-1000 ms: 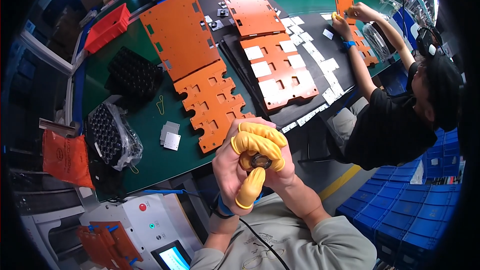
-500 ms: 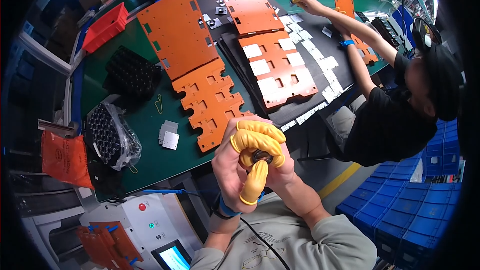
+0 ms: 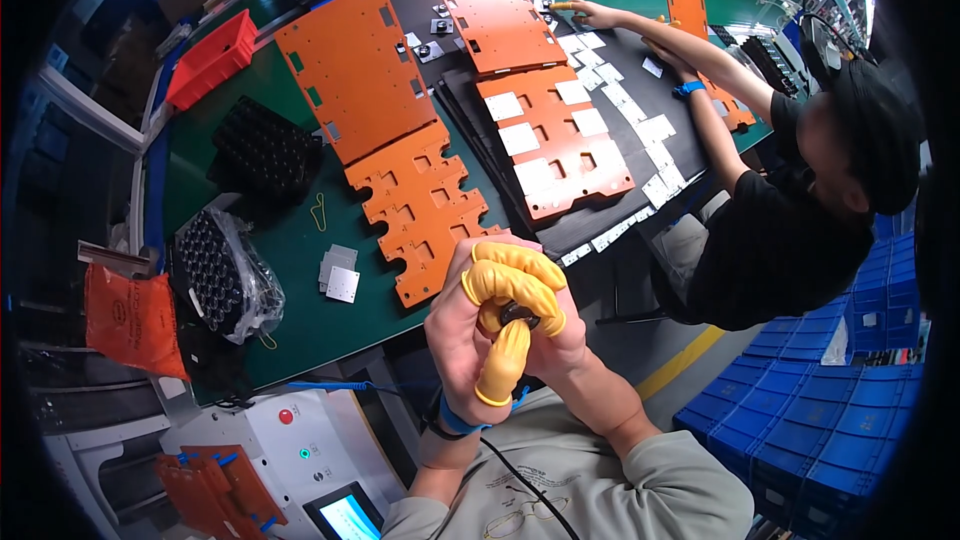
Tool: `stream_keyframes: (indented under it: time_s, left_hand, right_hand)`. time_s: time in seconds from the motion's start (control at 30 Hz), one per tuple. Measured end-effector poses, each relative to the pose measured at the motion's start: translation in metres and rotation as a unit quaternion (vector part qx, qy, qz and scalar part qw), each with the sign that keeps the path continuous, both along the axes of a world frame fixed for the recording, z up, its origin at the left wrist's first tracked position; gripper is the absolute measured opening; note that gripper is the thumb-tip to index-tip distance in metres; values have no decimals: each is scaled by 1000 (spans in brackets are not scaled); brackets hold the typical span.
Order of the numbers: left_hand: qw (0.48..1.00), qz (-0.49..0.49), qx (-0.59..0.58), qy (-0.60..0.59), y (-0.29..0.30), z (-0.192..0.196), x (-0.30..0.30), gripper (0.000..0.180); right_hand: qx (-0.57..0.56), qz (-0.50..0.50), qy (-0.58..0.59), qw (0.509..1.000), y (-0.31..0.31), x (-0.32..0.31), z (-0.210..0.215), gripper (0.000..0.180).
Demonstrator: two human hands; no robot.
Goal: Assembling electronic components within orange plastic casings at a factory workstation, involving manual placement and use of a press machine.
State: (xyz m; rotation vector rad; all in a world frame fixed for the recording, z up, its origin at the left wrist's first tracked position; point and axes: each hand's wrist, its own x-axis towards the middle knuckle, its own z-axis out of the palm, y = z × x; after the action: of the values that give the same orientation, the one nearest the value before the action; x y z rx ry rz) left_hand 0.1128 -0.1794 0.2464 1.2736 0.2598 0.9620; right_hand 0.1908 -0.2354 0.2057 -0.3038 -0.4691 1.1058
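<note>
Holding both hands together close to the chest, the person pinches a small dark round part [image 3: 518,314] between curled fingers. The left hand [image 3: 462,335] is closed, its thumb capped with a yellow finger cot and pointing down beneath the part. The right hand [image 3: 545,325] is likewise clenched over the left, its fingers [image 3: 515,275] in yellow cots folded across the top of the part. What kind of part it is cannot be told; most of it is hidden. A blue wrist strap [image 3: 452,420] sits on the left wrist. Just beyond the hands, on the green bench mat [image 3: 300,325], lies an orange cut-out plate [image 3: 420,210], with small grey square plates [image 3: 338,270] to its left. A co-worker's hand [image 3: 590,12] reaches across the far bench.
</note>
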Motion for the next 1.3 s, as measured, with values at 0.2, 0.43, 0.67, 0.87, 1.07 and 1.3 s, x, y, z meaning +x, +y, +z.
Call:
stream_keyframes:
  time_s: [0.2,0.43,0.67,0.87,1.07,1.3]
  left_hand:
    - [999,12,13,27,-2,2,-1,33]
    - [1000,13,-12,23,-4,1,-1,36]
    - [1000,8,15,26,-2,-3,-2,38]
    - [999,6,-11,32,-3,-2,-1,42]
    - [999,3,4,36,-4,-1,-1,38]
    - [999,-2,47,19,-3,-1,-2,37]
  right_hand:
    - [-18,-11,-36,999,-1,0,8,66]
    - [-38,-6,-33,999,-1,0,10,68]
    - [-40,-5,-34,999,-1,0,11,70]
    - [-53,-6,-25,998,-1,-1,13,75]
    - [-48,-2,-2,999,-5,-2,9,72]
    - [-42,3,18,999,-8,-3,15,71]
